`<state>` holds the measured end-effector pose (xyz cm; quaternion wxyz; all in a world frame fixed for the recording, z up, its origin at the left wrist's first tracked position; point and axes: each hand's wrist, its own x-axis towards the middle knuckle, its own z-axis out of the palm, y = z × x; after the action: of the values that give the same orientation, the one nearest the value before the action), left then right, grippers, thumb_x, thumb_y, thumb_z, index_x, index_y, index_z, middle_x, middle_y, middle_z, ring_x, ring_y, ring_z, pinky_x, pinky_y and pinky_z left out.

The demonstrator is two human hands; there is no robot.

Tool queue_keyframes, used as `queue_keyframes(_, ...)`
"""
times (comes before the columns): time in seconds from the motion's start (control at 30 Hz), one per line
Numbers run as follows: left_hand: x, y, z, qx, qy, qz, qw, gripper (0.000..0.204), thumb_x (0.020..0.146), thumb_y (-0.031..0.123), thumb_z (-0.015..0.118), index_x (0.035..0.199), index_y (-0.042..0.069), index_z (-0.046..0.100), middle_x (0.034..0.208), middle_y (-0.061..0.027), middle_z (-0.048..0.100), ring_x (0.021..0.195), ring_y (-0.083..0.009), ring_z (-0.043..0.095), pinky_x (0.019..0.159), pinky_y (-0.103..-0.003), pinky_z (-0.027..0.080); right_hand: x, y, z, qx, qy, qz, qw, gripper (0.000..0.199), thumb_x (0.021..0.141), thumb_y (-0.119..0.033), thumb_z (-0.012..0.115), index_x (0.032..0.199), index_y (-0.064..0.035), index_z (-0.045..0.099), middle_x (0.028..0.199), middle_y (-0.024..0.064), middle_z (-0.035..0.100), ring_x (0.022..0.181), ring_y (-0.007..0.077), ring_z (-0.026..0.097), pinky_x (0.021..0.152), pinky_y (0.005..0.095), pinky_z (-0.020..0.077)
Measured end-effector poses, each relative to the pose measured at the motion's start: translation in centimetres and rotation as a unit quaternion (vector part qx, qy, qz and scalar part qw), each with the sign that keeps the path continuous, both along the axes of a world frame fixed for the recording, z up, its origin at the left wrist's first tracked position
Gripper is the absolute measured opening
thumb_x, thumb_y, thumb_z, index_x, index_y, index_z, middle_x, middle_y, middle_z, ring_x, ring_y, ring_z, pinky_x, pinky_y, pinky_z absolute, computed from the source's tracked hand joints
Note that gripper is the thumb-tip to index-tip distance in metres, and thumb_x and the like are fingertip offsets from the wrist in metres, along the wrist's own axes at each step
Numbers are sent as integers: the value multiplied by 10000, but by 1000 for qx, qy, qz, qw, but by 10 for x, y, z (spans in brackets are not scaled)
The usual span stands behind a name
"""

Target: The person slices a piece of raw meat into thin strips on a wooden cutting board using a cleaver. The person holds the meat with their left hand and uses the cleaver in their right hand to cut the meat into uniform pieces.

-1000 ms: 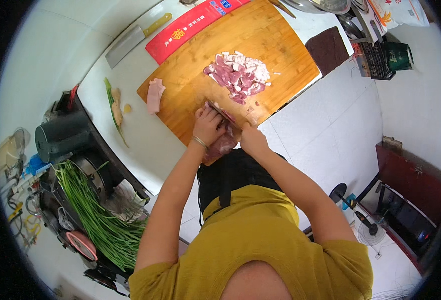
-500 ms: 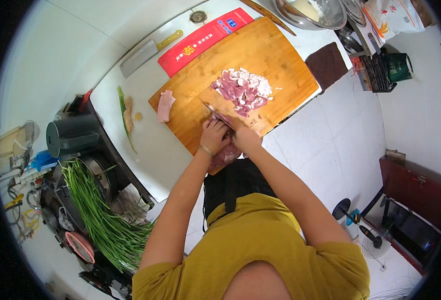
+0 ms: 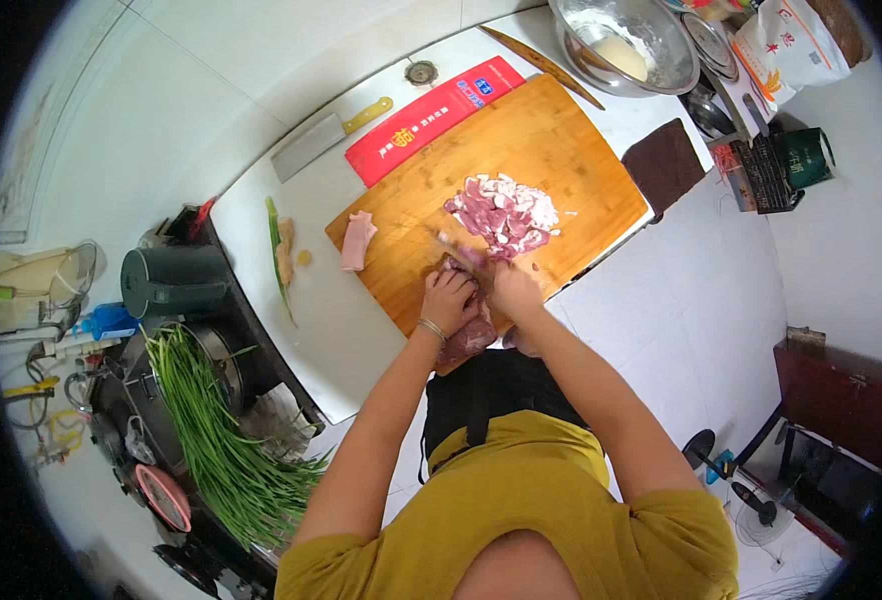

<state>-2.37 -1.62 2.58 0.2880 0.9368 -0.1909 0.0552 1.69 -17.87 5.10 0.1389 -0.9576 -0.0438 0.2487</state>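
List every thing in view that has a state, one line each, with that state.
Left hand: pressed down on the meat slab.
Right hand: closed on a knife handle.
Knife: blade on the board, at the slab.
Meat slab: partly cut, at the cutting board's near edge.
Sliced meat: piled on the cutting board.
Cleaver: flat on the counter, unused.
Metal bowl: upright, holding a pale lump.

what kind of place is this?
Most likely a home kitchen: a wooden cutting board with a pile of sliced meat on a white counter, a cleaver beside it, and a metal mixing bowl.
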Motion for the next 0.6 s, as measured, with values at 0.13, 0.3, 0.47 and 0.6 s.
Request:
queue_keyframes(0.13, 3, 0, 16, -16, 18, 7, 1000, 265, 697, 213, 705, 933, 139, 611, 981, -25, 575, 976, -219, 522, 875, -399, 325, 48, 0, 52, 66, 12, -33, 997, 268, 777, -107, 560, 1004, 34, 579, 894, 265, 643, 848, 391, 642, 744, 493, 511)
queue_keyframes(0.3, 21, -16, 30, -275, 57, 196, 939, 262, 807, 207, 676, 1007, 64, 584, 943, -73, 576, 849, -213, 555, 760, -349, 427, 32, -30, 75, 251, 105, -69, 960, 214, 829, -152, 594, 976, 4, 597, 680, 164, 588, 558, 271, 581, 524, 403, 467)
queue_keyframes(0.47, 50, -41, 48, -722, 356, 223, 549, 236, 945, 199, 519, 1114, 36, 540, 1100, -85, 596, 955, -196, 592, 831, -331, 478, 13, -42, 85, 501, 380, -268, 729, 176, 844, -95, 624, 797, -84, 455, 515, -23, 347, 379, 105, 343, 375, 317, 326)
queue_keyframes(0.6, 57, -51, 60, -778, 419, 142, 447, 231, 950, 213, 514, 1111, 52, 552, 1072, -73, 615, 938, -202, 610, 827, -349, 489, 12, -48, 83, 525, 397, -328, 677, 211, 849, -85, 606, 753, -107, 420, 506, -32, 320, 372, 100, 315, 374, 301, 312)
